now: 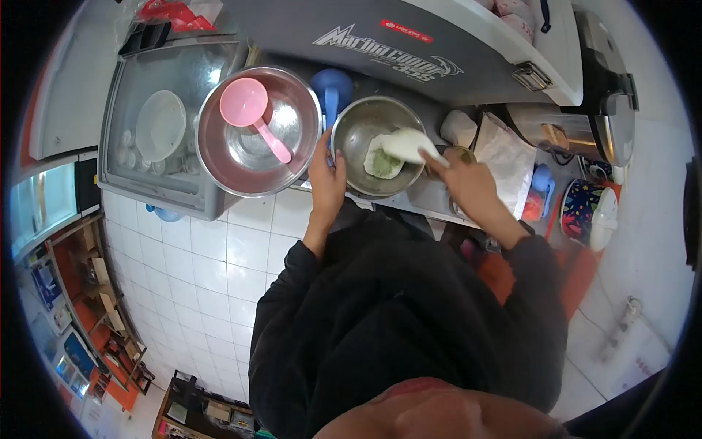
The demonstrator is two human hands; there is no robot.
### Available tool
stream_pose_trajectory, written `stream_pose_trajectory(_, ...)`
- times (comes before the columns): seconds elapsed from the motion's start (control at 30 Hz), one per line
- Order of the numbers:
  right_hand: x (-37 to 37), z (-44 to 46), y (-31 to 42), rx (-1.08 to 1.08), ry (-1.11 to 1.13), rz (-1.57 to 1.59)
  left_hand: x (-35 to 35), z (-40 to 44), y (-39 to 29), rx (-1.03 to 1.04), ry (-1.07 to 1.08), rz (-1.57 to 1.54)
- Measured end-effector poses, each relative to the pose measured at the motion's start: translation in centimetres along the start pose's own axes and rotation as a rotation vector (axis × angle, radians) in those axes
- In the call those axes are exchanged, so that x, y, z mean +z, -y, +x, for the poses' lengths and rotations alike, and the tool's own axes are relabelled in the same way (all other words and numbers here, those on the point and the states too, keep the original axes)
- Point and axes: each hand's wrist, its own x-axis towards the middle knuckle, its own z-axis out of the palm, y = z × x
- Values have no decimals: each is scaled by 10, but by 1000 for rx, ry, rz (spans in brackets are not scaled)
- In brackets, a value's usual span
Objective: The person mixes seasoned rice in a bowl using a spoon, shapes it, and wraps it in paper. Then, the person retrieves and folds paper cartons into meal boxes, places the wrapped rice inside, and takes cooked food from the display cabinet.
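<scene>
A smaller steel bowl [356,139] stands in front of me with a heap of white and green powder [383,161] in it. My left hand [327,175] grips its left rim, thumb near the edge and fingers along the outer wall. My right hand [468,181] is closed around the handle of a white spoon [406,144]. The spoon's broad head is over the powder, slightly blurred; whether it touches the powder I cannot tell. To the left, a larger steel bowl [212,157] holds a pink ladle [246,103].
Behind the bowls is a grey cooler box [351,22]. A blue ladle [331,86] lies between the two bowls. On the left, a glass-topped case [201,62] carries a white bowl [161,126]. White paper [503,164] and a patterned tin [581,212] are at the right.
</scene>
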Motion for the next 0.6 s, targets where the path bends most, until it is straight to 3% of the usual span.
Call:
stream_pose_trajectory(0.1,20,-9,42,27,121,14,3,9,-1,102,-49,-40)
stream_pose_trajectory(0.3,60,38,38,22,51,79,0,12,0,52,42,117)
stream_pose_trajectory(0.37,47,39,23,7,3,156,-3,11,-3,70,58,130)
stream_pose_trajectory(0.43,4,41,5,2,177,325,-4,19,-1,95,59,141)
stream_pose_trajectory(0.53,-3,14,34,-32,297,126,-4,17,5,86,49,176)
stream_pose_trajectory(0.6,14,19,63,43,256,150,-4,19,-3,79,81,173)
